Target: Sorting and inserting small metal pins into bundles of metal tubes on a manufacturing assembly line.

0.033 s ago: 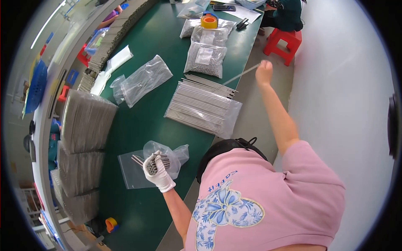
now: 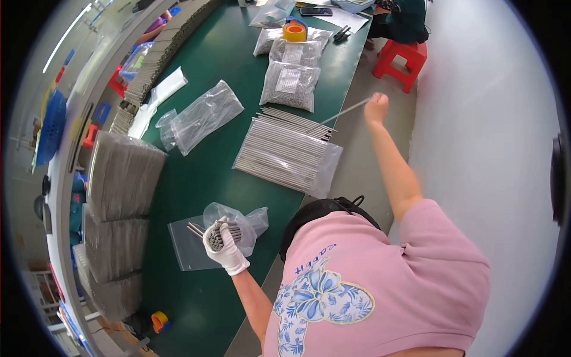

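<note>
At about eight o'clock on the green table (image 2: 202,178), nearest the person, the gloved left hand (image 2: 223,247) is closed around a bundle of thin metal rods (image 2: 219,233), their ends facing up. The bundle sits over a clear plastic bag (image 2: 190,247) lying flat on the table, with a crumpled part of the bag just beside the glove at three o'clock. Farther out, toward twelve o'clock, a wide sheaf of loose rods (image 2: 279,152) lies on another clear sheet, well apart from the bundle. At about one o'clock the bare right hand (image 2: 376,109) is raised beyond the table edge, pinching one long rod (image 2: 339,115) whose far tip points back at the sheaf. Beyond that, at twelve o'clock, filled bags of small parts (image 2: 291,83) and a roll of orange tape (image 2: 294,31) rest on the table; at ten o'clock lies an empty clear bag (image 2: 205,113), and at nine o'clock stand stacks of grey packs (image 2: 122,178). Judging by this, the bundle looks partly gathered: most rods remain in the sheaf, and the bag under the glove looks not yet filled.
</note>
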Available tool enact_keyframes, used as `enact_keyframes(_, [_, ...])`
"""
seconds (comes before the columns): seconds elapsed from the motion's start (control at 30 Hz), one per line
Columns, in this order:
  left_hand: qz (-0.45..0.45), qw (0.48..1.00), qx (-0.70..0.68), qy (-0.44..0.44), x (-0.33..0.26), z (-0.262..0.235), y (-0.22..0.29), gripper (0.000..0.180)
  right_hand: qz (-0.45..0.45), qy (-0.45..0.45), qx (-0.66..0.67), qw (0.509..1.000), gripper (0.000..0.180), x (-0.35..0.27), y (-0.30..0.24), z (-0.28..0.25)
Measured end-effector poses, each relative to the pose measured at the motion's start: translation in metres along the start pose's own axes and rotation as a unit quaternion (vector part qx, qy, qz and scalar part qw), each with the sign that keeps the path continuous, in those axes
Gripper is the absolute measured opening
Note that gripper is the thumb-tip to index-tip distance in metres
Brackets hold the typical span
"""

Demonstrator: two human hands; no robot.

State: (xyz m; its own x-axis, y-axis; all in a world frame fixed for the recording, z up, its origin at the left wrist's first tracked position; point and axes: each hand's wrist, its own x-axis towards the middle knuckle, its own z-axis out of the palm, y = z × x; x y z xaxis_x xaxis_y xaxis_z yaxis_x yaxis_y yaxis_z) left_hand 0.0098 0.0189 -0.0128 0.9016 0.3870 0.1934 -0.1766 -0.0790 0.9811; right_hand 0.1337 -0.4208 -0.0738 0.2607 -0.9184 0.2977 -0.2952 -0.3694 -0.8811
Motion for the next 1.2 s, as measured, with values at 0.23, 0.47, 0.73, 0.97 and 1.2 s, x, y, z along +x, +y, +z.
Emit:
enact_keyframes(0.23, [0.005,1.000,0.022,0.006,-0.002,-0.002,-0.002,0.011,0.418,0.077,0.100,0.899,0.021,-0.023,0.092,-0.008])
enact_keyframes(0.47, [0.009,1.000,0.018,0.004,-0.003,0.003,0.000,0.011,0.605,0.090,0.199,0.765,0.021,-0.050,0.070,0.007])
enact_keyframes(0.73, [-0.006,1.000,0.020,0.021,-0.006,0.002,0.003,0.014,0.604,-0.016,0.131,0.786,0.017,-0.081,0.068,0.033])
enact_keyframes(0.97, [-0.029,0.999,-0.001,0.020,-0.012,0.000,0.005,0.020,0.110,-0.254,-0.145,0.950,0.030,-0.078,0.072,0.027])
enact_keyframes(1.2, [-0.032,0.997,-0.066,-0.031,-0.012,0.002,0.008,0.035,0.100,-0.456,0.108,0.878,0.020,-0.091,-0.006,0.008])
